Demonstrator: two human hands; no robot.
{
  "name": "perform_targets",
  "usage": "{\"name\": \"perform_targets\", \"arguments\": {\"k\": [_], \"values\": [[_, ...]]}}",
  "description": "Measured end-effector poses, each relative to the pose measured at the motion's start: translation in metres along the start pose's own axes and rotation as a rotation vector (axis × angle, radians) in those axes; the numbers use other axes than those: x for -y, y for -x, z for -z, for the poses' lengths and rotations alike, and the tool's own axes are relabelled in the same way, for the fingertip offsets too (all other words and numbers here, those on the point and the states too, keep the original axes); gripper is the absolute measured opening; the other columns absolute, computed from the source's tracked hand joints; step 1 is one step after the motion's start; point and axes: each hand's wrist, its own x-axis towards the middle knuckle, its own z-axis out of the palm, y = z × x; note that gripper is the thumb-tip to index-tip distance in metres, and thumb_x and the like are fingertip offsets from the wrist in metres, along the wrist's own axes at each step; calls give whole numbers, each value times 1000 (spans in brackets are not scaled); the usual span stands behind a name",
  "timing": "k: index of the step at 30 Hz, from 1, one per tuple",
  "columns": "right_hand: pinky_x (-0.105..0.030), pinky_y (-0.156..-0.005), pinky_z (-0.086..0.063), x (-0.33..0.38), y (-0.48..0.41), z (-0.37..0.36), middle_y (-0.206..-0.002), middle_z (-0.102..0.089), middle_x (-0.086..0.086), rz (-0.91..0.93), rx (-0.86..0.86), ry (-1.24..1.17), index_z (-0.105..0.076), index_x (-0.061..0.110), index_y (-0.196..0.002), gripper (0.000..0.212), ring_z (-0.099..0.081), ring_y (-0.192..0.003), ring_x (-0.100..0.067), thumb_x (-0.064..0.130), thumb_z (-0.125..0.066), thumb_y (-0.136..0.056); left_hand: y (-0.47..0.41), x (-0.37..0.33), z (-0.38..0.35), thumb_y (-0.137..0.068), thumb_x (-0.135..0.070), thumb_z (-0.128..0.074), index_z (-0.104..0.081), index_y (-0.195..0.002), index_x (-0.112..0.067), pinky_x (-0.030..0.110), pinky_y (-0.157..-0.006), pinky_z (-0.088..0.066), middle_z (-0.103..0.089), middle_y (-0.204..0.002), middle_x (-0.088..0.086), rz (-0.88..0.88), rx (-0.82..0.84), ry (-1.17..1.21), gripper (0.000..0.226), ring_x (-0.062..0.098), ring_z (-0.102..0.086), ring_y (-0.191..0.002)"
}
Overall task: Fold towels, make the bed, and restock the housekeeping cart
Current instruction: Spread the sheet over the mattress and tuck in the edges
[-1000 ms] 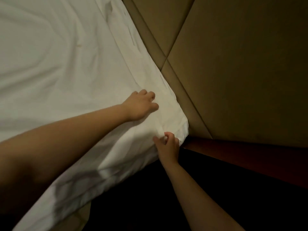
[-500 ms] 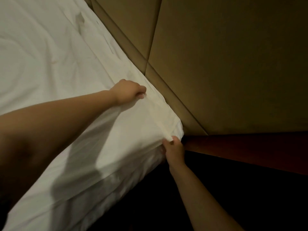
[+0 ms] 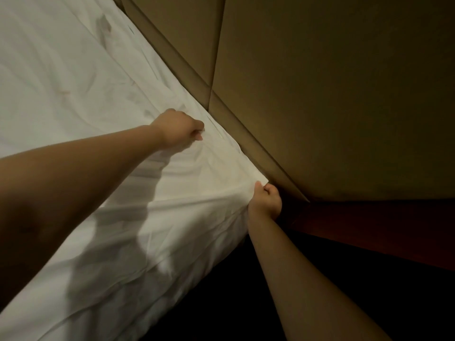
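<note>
the sheet (image 3: 81,99) is white and spread over the bed, covering the top and hanging down the near side, with creases fanning toward the head corner. the left hand (image 3: 178,131) is closed in a fist on the top of the bed, near the head edge, with a fold of sheet bunched under its knuckles and fingers; wrinkles run out from it. the right hand (image 3: 267,200) is curled tight at the very corner of the bed, pinching the sheet where top, side and head edge meet, thumb up against the cloth. the sheet is drawn taut between the two hands, with a ridge of fabric running from one to the other. both forearms are bare and reach in from the lower edge of the view, casting dark shadows on the side of the bed. the padded headboard (image 3: 320,99), tan with seams between its panels, stands just beside the head edge of the bed. a dark red-brown wooden ledge (image 3: 384,227) runs off from the corner below the headboard. the floor beside the bed is too dark to make out.
</note>
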Motion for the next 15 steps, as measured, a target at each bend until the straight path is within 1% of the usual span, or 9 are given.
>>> {"name": "perform_targets", "arguments": {"k": [2,4,6,8,10,11,12,13,15], "values": [[-24,-76,-40,-2,1,-2,-117,-60,-13,89,-8,117,-62,2,-115,30,-57,-100,-25,23,-57,-94,1,6,5,-97,-33,-46,-61,-113,-19,32,-84,-36,-67,-93,-4,7,36,3,26,24,-61,-93],[-25,-78,-40,-2,5,-4,-117,-57,-15,166,-18,187,-63,3,-113,28,-56,-100,-27,23,-58,-93,2,8,7,-97,-39,-44,-59,-116,-21,35,-87,-36,-63,-103,2,5,38,-40,31,24,-58,-98],[-29,-85,-42,0,7,-7,-113,-57,-17,200,-17,222,-64,3,-109,26,-55,-102,-31,22,-60,-92,4,6,6,-97,-39,-44,-59,-119,-20,36,-88,-36,-56,-113,5,-1,0,-52,33,25,-56,-103],[-34,-91,-45,3,4,-8,-103,-59,-12,155,42,211,-66,5,-104,22,-56,-100,-30,21,-61,-91,6,2,2,-96,-35,-46,-60,-119,-19,38,-90,-37,-49,-126,8,-2,-39,-27,31,27,-53,-109],[-34,-87,-46,3,-1,-10,-92,-59,-6,59,170,151,-65,8,-92,14,-55,-91,-25,22,-62,-90,5,-1,0,-96,-30,-47,-61,-117,-18,38,-90,-36,-42,-139,6,5,-48,-15,28,27,-50,-117],[-34,-86,-47,4,-3,-9,-90,-59,-6,25,208,110,-64,10,-84,13,-55,-90,-25,22,-63,-90,4,-2,0,-96,-29,-47,-61,-117,-19,39,-90,-36,-41,-141,5,7,-49,-8,27,26,-49,-118],[-34,-85,-47,4,-4,-8,-91,-61,-7,8,203,80,-63,10,-81,14,-57,-92,-26,22,-64,-89,4,-4,0,-96,-29,-46,-61,-117,-19,38,-89,-36,-44,-140,3,11,-48,5,27,26,-49,-118],[-32,-83,-46,3,-6,-5,-95,-62,-10,20,156,58,-64,8,-85,13,-58,-95,-28,20,-64,-89,3,-6,1,-96,-29,-46,-61,-118,-19,38,-89,-37,-48,-136,2,13,-51,16,28,25,-49,-116],[-26,-75,-40,-2,-7,4,-101,-63,-17,61,2,34,-64,-5,-99,23,-58,-97,-30,16,-61,-91,1,-11,2,-97,-30,-45,-60,-119,-18,38,-87,-38,-54,-124,4,-12,-50,0,29,26,-50,-112]]}}
